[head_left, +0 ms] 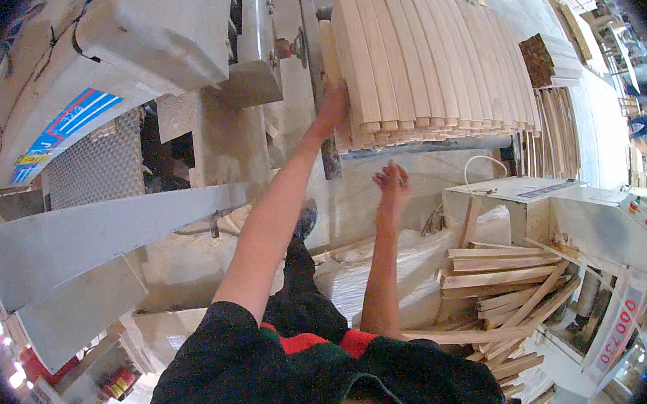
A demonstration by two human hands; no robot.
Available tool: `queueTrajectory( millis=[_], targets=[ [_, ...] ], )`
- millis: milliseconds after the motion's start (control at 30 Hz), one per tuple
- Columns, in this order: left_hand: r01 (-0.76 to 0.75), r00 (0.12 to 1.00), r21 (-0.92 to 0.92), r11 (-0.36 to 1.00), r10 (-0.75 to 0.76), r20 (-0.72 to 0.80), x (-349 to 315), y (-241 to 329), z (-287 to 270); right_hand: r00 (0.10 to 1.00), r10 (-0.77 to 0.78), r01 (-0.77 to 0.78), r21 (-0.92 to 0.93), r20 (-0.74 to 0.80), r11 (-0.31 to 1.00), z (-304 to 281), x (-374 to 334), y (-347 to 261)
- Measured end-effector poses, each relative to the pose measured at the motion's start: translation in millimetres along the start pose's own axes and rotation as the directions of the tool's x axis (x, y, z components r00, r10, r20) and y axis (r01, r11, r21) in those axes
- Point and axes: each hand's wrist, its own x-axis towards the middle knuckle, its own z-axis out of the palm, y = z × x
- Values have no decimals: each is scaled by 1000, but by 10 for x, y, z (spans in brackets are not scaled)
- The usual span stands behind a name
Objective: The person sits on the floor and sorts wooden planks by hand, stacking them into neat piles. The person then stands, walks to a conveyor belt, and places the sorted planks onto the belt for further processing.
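A stack of pale curved wooden slats (426,54) lies side by side on a raised bed at the top centre. My left hand (332,103) reaches up and grips the left edge of the nearest slats. My right hand (392,183) hangs below the near ends of the slats, fingers apart, holding nothing. Both bare forearms rise from my dark shirt at the bottom.
A dusty grey machine housing (147,33) fills the upper left, with a metal beam (103,233) below it. A pile of loose wood offcuts (500,286) lies at lower right beside a white control cabinet (602,224). More stacked wood (549,59) stands at the right.
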Motion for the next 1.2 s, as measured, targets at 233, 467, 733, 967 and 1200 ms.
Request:
queueTrajectory(
  millis=[233, 467, 733, 967, 1200],
  targets=[
    [-32, 997, -318, 947, 52, 56, 29, 147, -202, 906, -416, 421, -264, 76, 868, 441, -447, -940],
    [-15, 997, -377, 926, 43, 66, 4, 264, -408, 829, -537, 553, -375, 157, 744, 672, -472, -981],
    [178, 966, -421, 889, -240, -98, -30, -219, -483, 851, -488, 522, -402, 192, 752, 520, -558, -987],
    [-232, 943, -370, 900, 115, -311, -63, -505, -497, 894, -433, 432, -475, 115, 766, 311, -612, -825],
    [-175, 928, -105, 979, 129, -350, -138, -303, -414, 953, -152, 274, -524, 264, 806, 192, -254, 145]
  ],
)
